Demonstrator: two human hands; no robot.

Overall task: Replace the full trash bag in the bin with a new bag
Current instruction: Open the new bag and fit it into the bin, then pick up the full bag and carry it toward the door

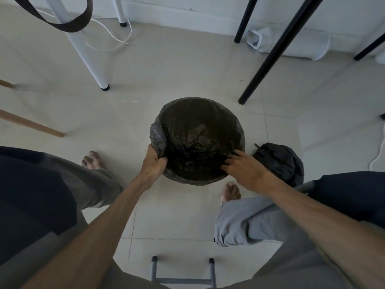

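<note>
Grey trousers (245, 222) on both bent legs filled the bottom of the head view, bare forearms reaching forward over them. Tiled floor (187, 65) carried everything. Bin (208, 180) sat mid-floor, fully covered by a new black bag (198, 134) lining it, plastic folded over the rim all round, crumpled inside; bin's own wall not visible. Tied-off full bag (281, 161), black, lay on the floor just right of the bin, partly hidden behind the right wrist, knot tail sticking up at its top-left. Left hand (153, 163) was clamped on the bag's edge at the near-left rim, fingers curled around bunched plastic. Right hand (243, 170) lay spread, fingers apart, on the near-right rim, fingertips touching the plastic; gripping nothing that could be seen. Hands well apart, one each side of the rim. Bare left foot (92, 159) left of the bin, right foot (230, 192) just near of it. White table leg (87, 53) and black leg (268, 55) stood beyond the bin; white cable (116, 38) looped on the floor near the far wall. Grey stool frame (183, 274) at the bottom edge.
</note>
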